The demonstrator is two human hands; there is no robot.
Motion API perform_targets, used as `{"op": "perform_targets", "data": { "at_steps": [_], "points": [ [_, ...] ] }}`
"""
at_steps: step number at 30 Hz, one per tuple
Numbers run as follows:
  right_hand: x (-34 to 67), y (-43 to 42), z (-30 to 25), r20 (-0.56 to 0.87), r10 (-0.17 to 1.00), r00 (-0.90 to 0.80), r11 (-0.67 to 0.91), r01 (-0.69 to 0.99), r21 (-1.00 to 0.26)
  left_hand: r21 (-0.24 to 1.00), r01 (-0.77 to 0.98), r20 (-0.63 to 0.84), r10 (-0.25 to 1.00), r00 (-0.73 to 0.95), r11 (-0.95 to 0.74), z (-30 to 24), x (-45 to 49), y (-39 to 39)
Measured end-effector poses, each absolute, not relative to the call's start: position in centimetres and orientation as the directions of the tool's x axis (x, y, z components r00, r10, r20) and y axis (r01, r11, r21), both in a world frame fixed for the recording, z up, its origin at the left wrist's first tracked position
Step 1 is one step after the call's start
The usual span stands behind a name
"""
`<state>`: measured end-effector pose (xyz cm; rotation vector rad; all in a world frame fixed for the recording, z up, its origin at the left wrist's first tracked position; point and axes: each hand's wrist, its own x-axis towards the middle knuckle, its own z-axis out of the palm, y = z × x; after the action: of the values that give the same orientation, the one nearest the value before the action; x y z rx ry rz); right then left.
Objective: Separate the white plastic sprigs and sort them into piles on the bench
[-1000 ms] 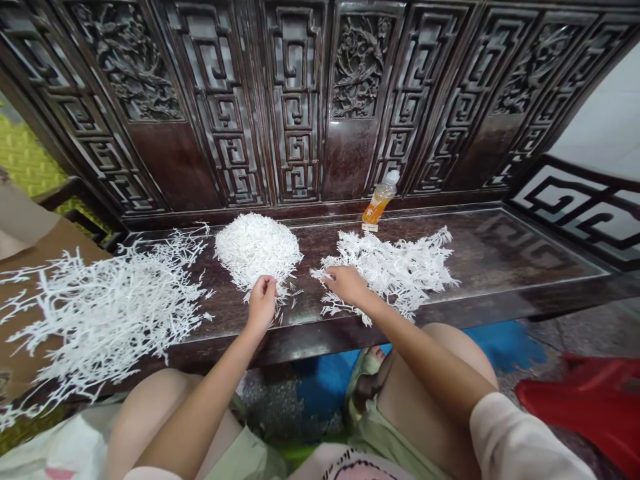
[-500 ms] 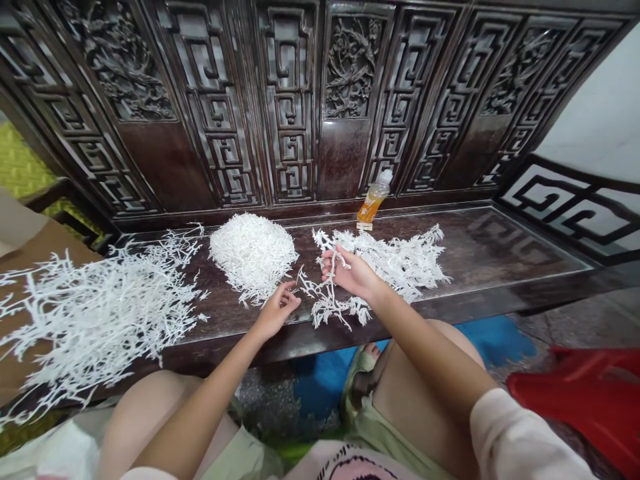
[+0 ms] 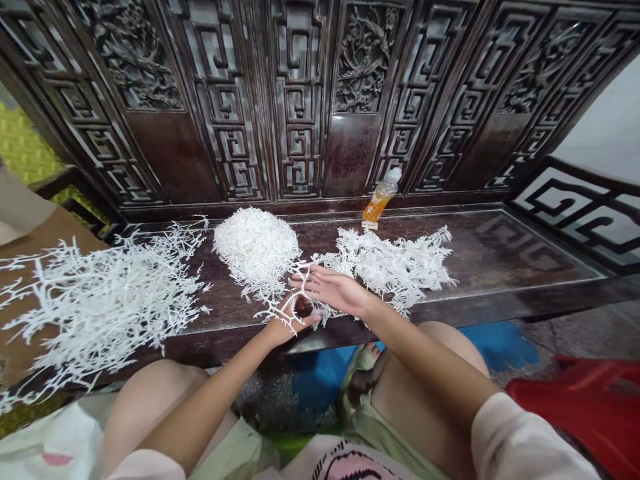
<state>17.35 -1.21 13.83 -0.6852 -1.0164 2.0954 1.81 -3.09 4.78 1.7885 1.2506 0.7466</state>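
Near the centre of the frame the hands come close together about a branching white plastic sprig, the left hand below it with its thumb stretched toward the right of the frame, the right hand with its fingers extended leftward across the sprig; whether either grips it, I cannot tell. Both forearms slant inward from the lower corners over the worktop. A heap of short white pieces lies just beyond, left of centre, and a tangle of white sprigs lies right of centre.
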Motion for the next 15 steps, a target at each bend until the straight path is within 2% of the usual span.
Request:
{"op": "perform_targets", "data": {
  "at_steps": [4, 7, 11, 15],
  "points": [
    [17.2, -1.1, 13.1, -0.173, 0.783, -0.597, -0.474, -0.394, -0.788, 0.909, 0.357, 0.098, 0.943, 0.318, -0.215, 5.1, 1.9, -3.0],
    [17.4, -1.0, 12.8, -0.187, 0.742, -0.644, -0.488, -0.327, -0.809, 0.922, 0.297, 0.165, 0.946, 0.281, -0.249, 5.4, 1.7, -2.6],
    [17.5, -0.8, 13.0, -0.219, 0.729, -0.649, -0.408, -0.155, -0.9, 0.96, 0.239, 0.081, 0.965, 0.248, -0.143, 5.9, 1.9, -2.6],
    [17.7, -0.3, 12.9, -0.192, 0.85, -0.491, -0.22, 0.0, -0.976, 0.995, 0.096, -0.014, 0.976, 0.217, -0.007, 6.4, 2.3, -3.0]
  ]
}}
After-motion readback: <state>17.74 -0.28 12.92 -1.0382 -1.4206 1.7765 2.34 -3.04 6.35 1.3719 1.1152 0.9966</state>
